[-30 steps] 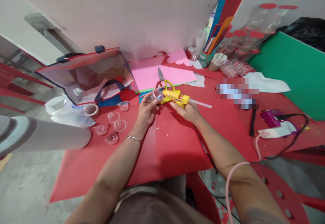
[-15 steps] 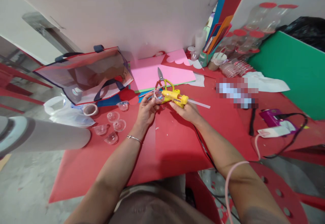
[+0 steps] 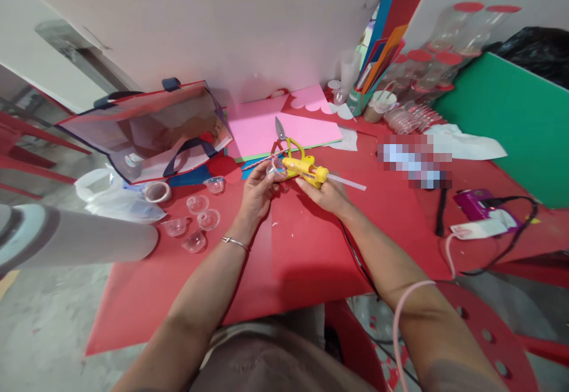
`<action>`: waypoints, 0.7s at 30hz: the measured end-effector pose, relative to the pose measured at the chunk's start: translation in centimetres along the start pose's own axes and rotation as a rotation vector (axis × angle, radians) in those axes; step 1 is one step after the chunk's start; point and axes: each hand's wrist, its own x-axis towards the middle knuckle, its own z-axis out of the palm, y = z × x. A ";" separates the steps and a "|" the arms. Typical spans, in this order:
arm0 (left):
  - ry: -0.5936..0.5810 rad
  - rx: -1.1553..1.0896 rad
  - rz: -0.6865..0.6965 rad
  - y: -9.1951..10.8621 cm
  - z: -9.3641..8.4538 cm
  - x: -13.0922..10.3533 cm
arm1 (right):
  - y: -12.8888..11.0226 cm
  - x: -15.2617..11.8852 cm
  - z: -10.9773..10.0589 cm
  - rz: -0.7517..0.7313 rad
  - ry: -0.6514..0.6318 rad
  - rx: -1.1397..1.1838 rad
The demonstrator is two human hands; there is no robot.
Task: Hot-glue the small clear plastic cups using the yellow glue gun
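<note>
Between the fingers of my left hand (image 3: pixel 258 189) is a small clear plastic cup (image 3: pixel 276 169). My right hand (image 3: pixel 328 195) is closed round a yellow glue gun (image 3: pixel 304 171), whose nozzle points left at the cup's rim; whether they touch I cannot tell. A translucent glue stick (image 3: pixel 349 181) sticks out of the gun's rear. Scissors (image 3: pixel 281 131) with the blades up lie just beyond my hands, beside a thin striped stick (image 3: pixel 258 163). Several more clear plastic cups (image 3: pixel 208 219) lie to the left of my left hand.
Pink paper sheets (image 3: pixel 262 125) lie at the back of the red table (image 3: pixel 240 297). A see-through bag (image 3: pixel 151 131) and a roll of tape (image 3: pixel 157 191) are on the left. At right are clear jars (image 3: pixel 438 69), a green board (image 3: pixel 511 125) and a purple box (image 3: pixel 478 205) with cables.
The cup in my left hand is turned slightly, and the glue gun's nozzle has shifted a little along it. The other things stay where they were.
</note>
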 end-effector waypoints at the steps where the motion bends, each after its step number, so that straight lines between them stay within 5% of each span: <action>1: -0.001 0.001 0.000 0.0 0.0 0.0 | 0.0 0.0 0.0 0.008 -0.001 -0.001; 21: -0.013 0.019 0.013 0.2 0.2 0.0 | -0.1 0.0 -0.1 0.006 0.001 0.014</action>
